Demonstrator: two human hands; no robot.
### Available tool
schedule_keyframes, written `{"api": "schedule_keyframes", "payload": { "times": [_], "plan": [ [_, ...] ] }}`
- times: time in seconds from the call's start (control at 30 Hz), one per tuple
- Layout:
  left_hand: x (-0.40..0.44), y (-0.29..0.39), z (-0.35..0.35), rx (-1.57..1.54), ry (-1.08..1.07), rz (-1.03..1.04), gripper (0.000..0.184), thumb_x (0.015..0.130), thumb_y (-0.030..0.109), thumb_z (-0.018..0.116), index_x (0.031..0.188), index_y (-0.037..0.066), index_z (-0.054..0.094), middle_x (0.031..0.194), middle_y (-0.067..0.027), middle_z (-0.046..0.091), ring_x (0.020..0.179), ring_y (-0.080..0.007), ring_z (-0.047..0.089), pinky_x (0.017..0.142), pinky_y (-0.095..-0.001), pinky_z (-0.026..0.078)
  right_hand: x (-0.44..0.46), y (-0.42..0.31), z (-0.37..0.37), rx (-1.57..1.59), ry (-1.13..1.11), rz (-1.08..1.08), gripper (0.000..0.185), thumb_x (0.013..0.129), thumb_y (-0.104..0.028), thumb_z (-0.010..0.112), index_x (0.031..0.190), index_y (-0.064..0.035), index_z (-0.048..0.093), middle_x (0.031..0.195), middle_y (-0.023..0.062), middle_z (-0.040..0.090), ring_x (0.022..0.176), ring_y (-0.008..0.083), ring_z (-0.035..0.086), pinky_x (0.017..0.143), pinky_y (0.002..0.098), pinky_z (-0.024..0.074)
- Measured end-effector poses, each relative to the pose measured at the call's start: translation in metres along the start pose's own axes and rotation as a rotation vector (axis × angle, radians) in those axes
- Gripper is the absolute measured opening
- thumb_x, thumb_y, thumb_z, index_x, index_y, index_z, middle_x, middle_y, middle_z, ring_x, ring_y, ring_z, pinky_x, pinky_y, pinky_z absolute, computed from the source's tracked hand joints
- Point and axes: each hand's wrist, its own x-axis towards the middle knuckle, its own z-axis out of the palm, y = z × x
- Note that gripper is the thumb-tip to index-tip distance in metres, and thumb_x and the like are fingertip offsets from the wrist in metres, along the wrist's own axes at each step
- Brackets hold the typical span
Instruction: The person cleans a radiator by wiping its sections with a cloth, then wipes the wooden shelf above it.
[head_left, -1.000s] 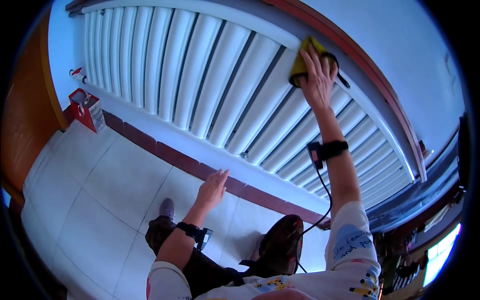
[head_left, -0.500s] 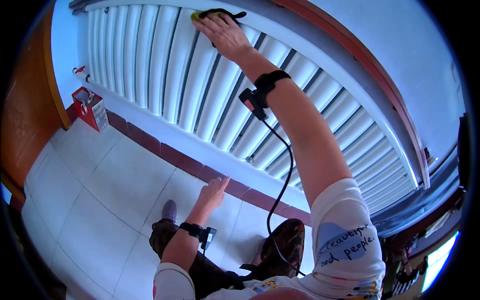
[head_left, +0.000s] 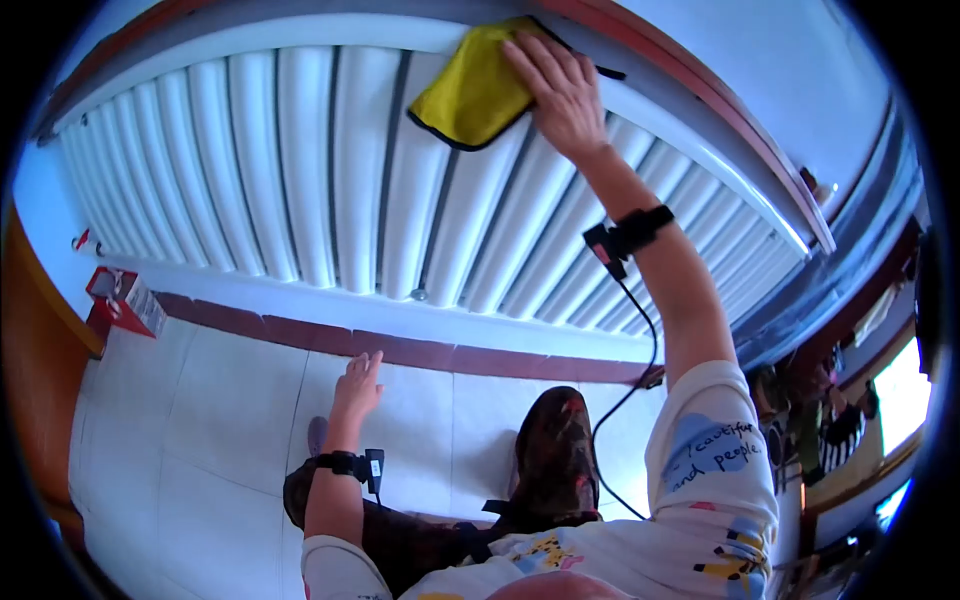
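Note:
My right hand presses a yellow cleaning cloth with black edging against the top rail of a white radiator. The fingers lie over the cloth's right part, while its left part drapes down over the upper ends of the columns. My left hand hangs low with nothing in it, above the floor near the dark red skirting. Its fingers are partly stretched and apart. Each wrist wears a black strap with a small box.
A red and white paper bag stands on the floor at the left, by a wooden door. A reddish ledge runs above the radiator. A black cable hangs from my right wrist. A blue curtain is at the right.
My right hand has moved right along the radiator's top with the cloth, which now shows spread out. The view has shifted; my left hand stays low and empty.

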Motion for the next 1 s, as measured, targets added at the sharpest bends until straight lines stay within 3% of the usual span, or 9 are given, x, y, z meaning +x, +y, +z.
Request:
{"api": "schedule_keyframes", "payload": {
  "times": [0.17,0.27,0.4,0.47,0.6,0.73,0.87,0.9,1.0],
  "plan": [
    [-0.007,-0.015,0.014,0.059,-0.077,-0.063,0.067,0.077,0.025,0.063,0.134,0.014,0.03,0.136,-0.016,0.035,0.126,-0.0321,0.032,0.094,-0.0424,0.041,-0.103,0.1,-0.021,-0.016,0.039,0.135,0.073,0.069,0.004,0.058,0.133,-0.0255,0.038,0.133,0.0056,0.043,0.123,0.0244,0.039,0.101,0.0417,0.0273],
    [-0.011,-0.021,0.022,0.086,-0.141,-0.087,0.068,0.077,0.026,0.063,0.135,0.014,0.029,0.136,-0.016,0.035,0.126,-0.0323,0.032,0.094,-0.0426,0.04,-0.165,0.147,-0.045,-0.062,0.001,0.236,0.069,0.067,0.011,0.048,0.131,-0.0155,0.041,0.133,0.0097,0.042,0.126,0.0274,0.036,0.104,0.0444,0.0242],
    [-0.015,-0.023,0.036,0.083,-0.201,-0.079,0.068,0.077,0.026,0.063,0.135,0.015,0.029,0.136,-0.0162,0.034,0.126,-0.0326,0.031,0.095,-0.043,0.04,-0.245,0.204,-0.066,-0.133,-0.069,0.398,0.068,0.073,0.005,0.057,0.134,-0.0141,0.036,0.14,0.0099,0.034,0.132,0.0276,0.027,0.108,0.0421,0.0204],
    [-0.02,-0.022,0.037,0.073,-0.209,-0.078,0.068,0.077,0.027,0.063,0.135,0.015,0.029,0.136,-0.0163,0.034,0.126,-0.0328,0.032,0.095,-0.0433,0.04,-0.264,0.216,-0.073,-0.062,-0.03,0.454,0.062,0.076,0.001,0.053,0.134,-0.015,0.037,0.139,0.0099,0.035,0.131,0.0282,0.028,0.107,0.0408,0.0224],
    [-0.033,-0.021,0.032,0.156,-0.289,-0.156,0.067,0.079,0.028,0.062,0.135,0.014,0.029,0.136,-0.0165,0.034,0.126,-0.0329,0.032,0.096,-0.0437,0.039,-0.252,0.209,-0.058,0.036,0.055,0.506,0.059,0.077,-0.002,0.05,0.134,-0.0142,0.038,0.14,0.0094,0.034,0.132,0.0287,0.027,0.108,0.0399,0.0207],
    [-0.028,-0.014,0.028,0.128,-0.269,-0.089,0.064,0.08,0.027,0.06,0.135,0.013,0.03,0.137,-0.0162,0.035,0.126,-0.0326,0.032,0.096,-0.0428,0.039,-0.201,0.156,-0.044,0.004,0.028,0.464,0.067,0.068,0.001,0.053,0.132,-0.0162,0.04,0.14,0.0116,0.033,0.134,0.0289,0.022,0.109,0.0443,0.0165],
    [-0.018,-0.002,0.027,0.027,-0.263,-0.046,0.061,0.081,0.027,0.059,0.133,0.012,0.032,0.136,-0.016,0.035,0.126,-0.0324,0.033,0.096,-0.0416,0.039,-0.157,0.106,-0.032,0.081,0.025,0.317,0.075,0.071,-0.005,0.064,0.136,-0.027,0.034,0.144,0.0089,0.027,0.135,0.0276,0.018,0.109,0.0507,0.0099],
    [-0.017,0.001,0.024,0.021,-0.299,-0.078,0.06,0.081,0.028,0.059,0.133,0.012,0.033,0.136,-0.016,0.036,0.125,-0.0325,0.034,0.096,-0.0413,0.039,-0.154,0.101,-0.027,0.08,0.022,0.289,0.078,0.066,-0.001,0.063,0.133,-0.0306,0.036,0.143,0.0101,0.028,0.135,0.0279,0.019,0.108,0.0523,0.0111],
    [-0.02,-0.01,0.037,0.104,-0.357,-0.122,0.061,0.081,0.029,0.059,0.133,0.012,0.034,0.134,-0.0159,0.038,0.124,-0.0327,0.035,0.096,-0.0416,0.039,-0.166,0.121,-0.04,0.138,-0.052,0.198,0.077,0.067,0.001,0.066,0.132,-0.0298,0.039,0.142,0.0096,0.029,0.134,0.0267,0.022,0.108,0.0513,0.0138]
  ]
}}
